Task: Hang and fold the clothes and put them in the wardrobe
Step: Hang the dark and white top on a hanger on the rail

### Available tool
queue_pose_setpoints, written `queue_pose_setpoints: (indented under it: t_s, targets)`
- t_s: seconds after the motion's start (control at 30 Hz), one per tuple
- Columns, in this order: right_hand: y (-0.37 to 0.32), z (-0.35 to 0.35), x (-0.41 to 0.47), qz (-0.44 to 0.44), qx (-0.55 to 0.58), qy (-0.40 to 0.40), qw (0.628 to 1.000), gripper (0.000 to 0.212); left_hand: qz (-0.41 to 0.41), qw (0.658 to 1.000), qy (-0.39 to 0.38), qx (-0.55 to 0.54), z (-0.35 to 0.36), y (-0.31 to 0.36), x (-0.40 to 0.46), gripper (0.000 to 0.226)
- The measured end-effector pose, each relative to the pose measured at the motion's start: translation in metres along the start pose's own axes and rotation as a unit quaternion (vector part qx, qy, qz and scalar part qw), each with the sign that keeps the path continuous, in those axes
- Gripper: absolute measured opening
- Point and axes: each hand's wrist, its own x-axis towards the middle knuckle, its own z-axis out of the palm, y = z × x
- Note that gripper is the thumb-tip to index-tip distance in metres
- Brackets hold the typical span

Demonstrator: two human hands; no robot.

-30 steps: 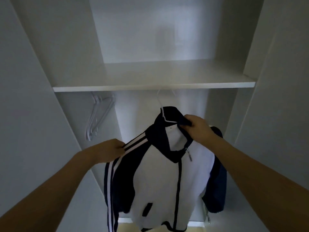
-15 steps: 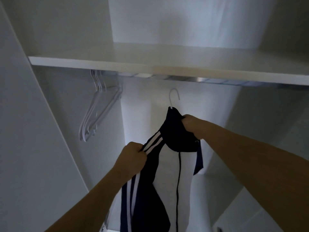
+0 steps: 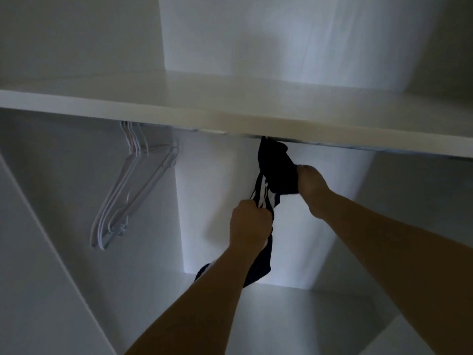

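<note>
The dark navy track jacket with white sleeve stripes (image 3: 275, 172) is raised to the underside of the white wardrobe shelf (image 3: 230, 111), its collar just above the fingers of both hands. The right hand (image 3: 311, 187) pinches the collar fabric; the left hand (image 3: 249, 224) is clenched round the striped shoulder just below. The step in hand looks like hooking the jacket's hanger onto the rail, though hook and rail are hidden behind the shelf edge. Next, both grips should loosen only once the weight hangs. A bunch of bare white plastic hangers (image 3: 133, 190) hangs well left of the fingers.
</note>
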Motion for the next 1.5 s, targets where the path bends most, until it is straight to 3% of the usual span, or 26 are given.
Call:
queue_pose_setpoints:
  t_s: [0.07,0.17,0.27,0.37,0.43,0.47,0.57,0.67,0.87,1.0,1.17,1.5]
  targets:
    - [0.014,-0.001,-0.005,0.016,-0.054,-0.001,0.998,0.01,-0.047,0.994,-0.055,0.077,0.015,-0.009,-0.003,0.039]
    - [0.022,-0.009,-0.022,0.081,0.022,-0.05,0.995,0.048,-0.084,0.965,-0.129,0.212,0.021,-0.004,-0.003,0.036]
    - [0.013,-0.029,-0.057,0.097,0.024,-0.057,0.993,0.055,-0.094,0.931,-0.174,0.308,0.008,0.026,-0.014,0.039]
    - [0.002,-0.058,-0.1,0.082,-0.016,-0.056,0.995,0.053,-0.033,0.916,-0.159,0.366,-0.013,0.057,-0.04,0.032]
    - [-0.002,-0.081,-0.133,0.071,-0.05,-0.057,0.995,0.051,0.058,0.903,-0.141,0.401,-0.027,0.072,-0.068,0.017]
    - [-0.006,-0.095,-0.15,0.071,-0.066,-0.05,0.994,0.051,0.101,0.894,-0.137,0.413,-0.031,0.08,-0.081,0.019]
    - [-0.007,-0.134,-0.197,0.063,-0.102,-0.019,0.993,0.05,0.196,0.884,-0.134,0.403,-0.032,0.098,-0.114,0.031]
    - [-0.001,-0.162,-0.242,0.083,-0.14,0.016,0.986,0.05,0.264,0.846,-0.161,0.435,-0.02,0.103,-0.134,0.039]
    - [0.029,-0.202,-0.346,0.226,-0.166,0.066,0.958,0.05,0.365,0.762,-0.264,0.464,0.024,0.111,-0.175,0.036]
    - [0.033,-0.233,-0.423,0.284,-0.171,0.132,0.934,0.047,0.424,0.735,-0.332,0.411,0.062,0.13,-0.236,0.035]
    - [0.029,-0.278,-0.554,0.337,-0.201,0.213,0.895,0.047,0.528,0.658,-0.386,0.373,0.093,0.145,-0.36,0.039]
    - [0.0,-0.323,-0.923,0.481,-0.226,0.356,0.769,0.046,0.627,0.552,-0.491,0.249,0.081,0.16,-0.684,0.039]
